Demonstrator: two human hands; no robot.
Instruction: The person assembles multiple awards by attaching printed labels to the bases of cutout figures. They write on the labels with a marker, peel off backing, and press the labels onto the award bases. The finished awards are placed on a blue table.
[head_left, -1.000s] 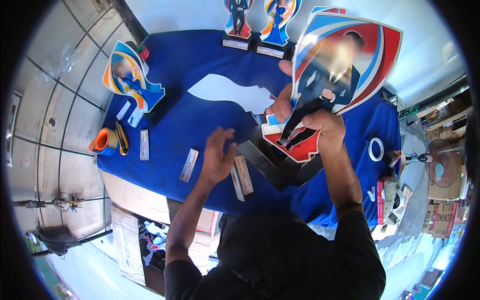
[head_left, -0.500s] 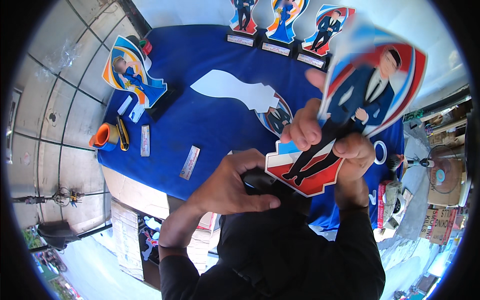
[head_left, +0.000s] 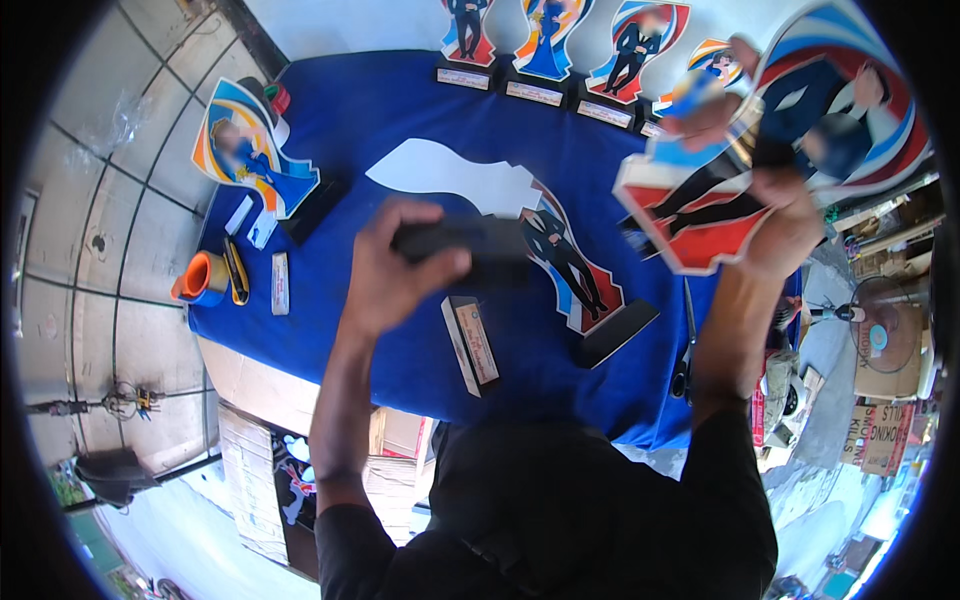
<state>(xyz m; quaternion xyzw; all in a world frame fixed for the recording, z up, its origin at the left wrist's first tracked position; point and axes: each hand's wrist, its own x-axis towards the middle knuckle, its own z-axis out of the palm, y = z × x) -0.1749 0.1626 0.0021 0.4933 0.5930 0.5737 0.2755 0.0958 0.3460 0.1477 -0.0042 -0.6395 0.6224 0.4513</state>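
My left hand (head_left: 385, 270) grips a black rectangular block (head_left: 475, 250), blurred by motion, above the table. Raised at the right, my right hand (head_left: 790, 235) holds a shaped plaque cutout (head_left: 705, 215) with a suited figure on red, white and blue. Its fingers wrap the far edge and are blurred. Between the hands, a similar suited-figure plaque (head_left: 570, 265) lies with a black base (head_left: 620, 335) at its foot. A blank white cutout (head_left: 450, 175) lies beyond the black block. Nearer me is a narrow piece with a printed label (head_left: 475, 345).
Finished plaques (head_left: 540, 40) on black bases line the back of the blue-covered table (head_left: 330, 110). Another plaque (head_left: 255, 155) stands at the left, near tape rolls (head_left: 205, 275), a yellow cutter (head_left: 237, 270) and a label strip (head_left: 280, 283). Scissors (head_left: 683, 375) lie by my right forearm.
My left hand has moved forward and left with the black block. My right hand has carried the cutout to the right, tilting it and uncovering the lying plaque.
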